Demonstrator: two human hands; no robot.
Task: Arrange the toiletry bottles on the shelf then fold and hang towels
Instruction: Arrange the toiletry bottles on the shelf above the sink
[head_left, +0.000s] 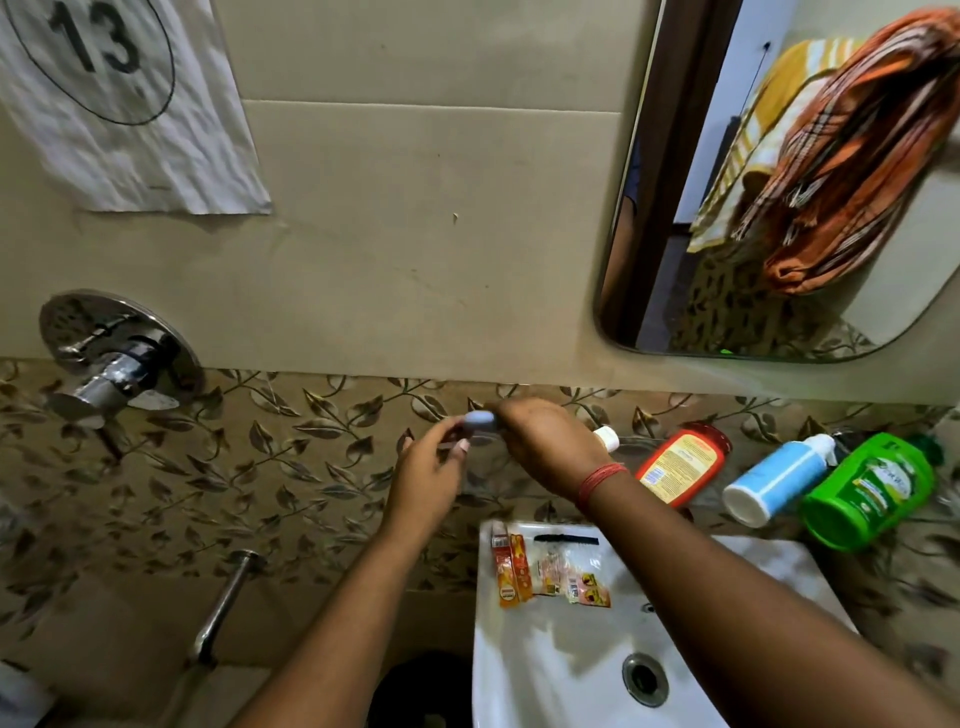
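Two hands meet at a small blue item (479, 422): the right hand (545, 447) grips it, the left hand (431, 467) pinches its near end. Three bottles (680, 467) lie right of the right hand; stand them upright, evenly spaced.

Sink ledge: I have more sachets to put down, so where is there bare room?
The sink ledge is bare to the right of the black comb, partly under the right forearm. Its left end is crowded with sachets. The shelf to the right is packed: red bottle, blue bottle, green bottle.
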